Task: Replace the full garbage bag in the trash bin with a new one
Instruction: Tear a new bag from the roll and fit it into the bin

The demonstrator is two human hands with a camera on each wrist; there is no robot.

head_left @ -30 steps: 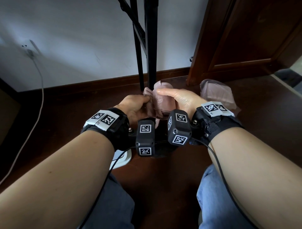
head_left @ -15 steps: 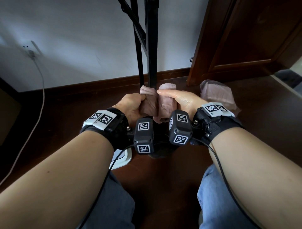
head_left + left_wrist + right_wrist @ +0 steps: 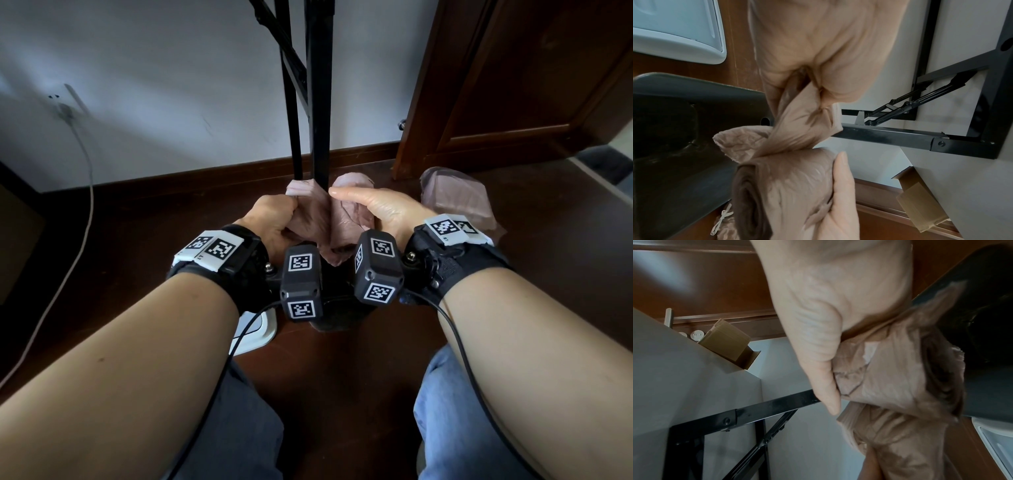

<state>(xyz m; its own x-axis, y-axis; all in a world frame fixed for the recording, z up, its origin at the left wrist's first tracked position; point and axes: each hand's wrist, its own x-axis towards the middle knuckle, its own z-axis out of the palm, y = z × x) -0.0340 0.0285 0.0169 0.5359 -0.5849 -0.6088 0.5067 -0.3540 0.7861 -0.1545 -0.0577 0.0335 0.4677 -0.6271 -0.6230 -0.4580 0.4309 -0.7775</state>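
Taking the black desk leg [image 3: 320,102] as landmark, the left hand [image 3: 274,219] sits just left of its foot, fingers curled round a twisted length of thin tan film, the free end of the new garbage bag [image 3: 308,212]. Judged from its creases and twist, this film is very light, soft and without stiffness, and probably slick; it is best gripped as a gathered bunch, not as a single layer, since a sharp pull may stretch or tear it away from the intended line. Directly in front of the leg, the twisted neck joins the bag to the roll of bags [image 3: 346,219], and that neck is the likely separation point. Just right of the leg, the right hand [image 3: 376,209] wraps the roll, thumb laid straight along its top and fingers closed beneath; the roll is compact and firmer than the loose film, so it is the better anchor. Below both hands, nearer the person than the leg, stands the dark trash bin [image 3: 674,129], with its interior appearing dark and unlined, though the bottom cannot be seen. Further right of the leg, on the floor near the door, lies the full garbage bag [image 3: 455,198], tied and clear of the bin.
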